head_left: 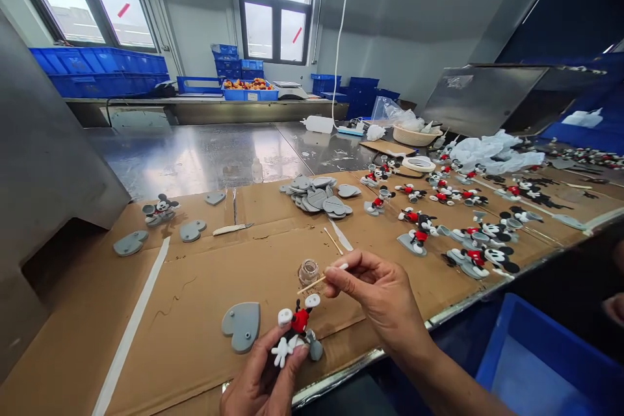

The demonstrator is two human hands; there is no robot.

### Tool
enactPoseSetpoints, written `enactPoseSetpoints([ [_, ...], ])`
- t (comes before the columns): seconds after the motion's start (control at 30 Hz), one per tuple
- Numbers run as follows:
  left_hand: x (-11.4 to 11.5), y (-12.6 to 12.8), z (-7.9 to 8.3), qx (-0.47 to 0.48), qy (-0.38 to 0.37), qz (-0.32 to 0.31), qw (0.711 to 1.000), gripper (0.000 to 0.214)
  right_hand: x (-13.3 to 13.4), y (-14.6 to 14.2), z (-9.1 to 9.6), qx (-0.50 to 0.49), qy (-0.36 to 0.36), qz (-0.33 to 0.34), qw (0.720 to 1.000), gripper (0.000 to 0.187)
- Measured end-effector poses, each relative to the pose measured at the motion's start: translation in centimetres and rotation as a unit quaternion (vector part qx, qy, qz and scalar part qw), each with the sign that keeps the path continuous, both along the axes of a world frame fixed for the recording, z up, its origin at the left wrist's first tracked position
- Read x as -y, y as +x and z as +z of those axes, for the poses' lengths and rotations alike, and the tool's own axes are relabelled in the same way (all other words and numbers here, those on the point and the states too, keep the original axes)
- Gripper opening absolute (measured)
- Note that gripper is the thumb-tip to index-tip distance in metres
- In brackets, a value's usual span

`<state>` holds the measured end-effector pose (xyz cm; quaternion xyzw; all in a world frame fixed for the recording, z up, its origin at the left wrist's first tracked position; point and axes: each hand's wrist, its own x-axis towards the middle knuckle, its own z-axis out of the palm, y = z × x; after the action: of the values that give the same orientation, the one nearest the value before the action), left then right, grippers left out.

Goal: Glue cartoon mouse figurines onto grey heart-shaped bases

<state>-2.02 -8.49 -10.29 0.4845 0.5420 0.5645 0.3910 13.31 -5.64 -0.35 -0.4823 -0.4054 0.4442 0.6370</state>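
My left hand (263, 377) grips a small cartoon mouse figurine (301, 320) turned upside down, its white shoe soles facing up and a white-gloved hand sticking out. Between the thumb and fingers of my right hand (383, 296) is a cotton swab (312, 285), its bare wooden end pointing left just above the shoes, apart from them. Behind it stands a small open glass jar (309, 271). A grey heart-shaped base (242, 327) with small round pegs lies left of the figurine. Another thin wooden stick (333, 241) and a white blade-like tool (340, 234) rest beyond the jar.
A pile of grey heart bases (319, 196) lies at mid-table. Several mouse figurines (419, 234) stand or lie to the right. A knife (233, 229), loose bases (194, 230) and one figurine (161, 208) are at left. A blue bin (550, 364) sits below the table edge.
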Motion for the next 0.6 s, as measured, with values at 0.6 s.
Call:
enactPoseSetpoints([
  [0.6, 0.1, 0.0, 0.0, 0.022, 0.021, -0.012, 0.999, 0.04, 1.4, -1.2, -0.3, 0.073, -0.009, 0.05, 0.996, 0.018],
])
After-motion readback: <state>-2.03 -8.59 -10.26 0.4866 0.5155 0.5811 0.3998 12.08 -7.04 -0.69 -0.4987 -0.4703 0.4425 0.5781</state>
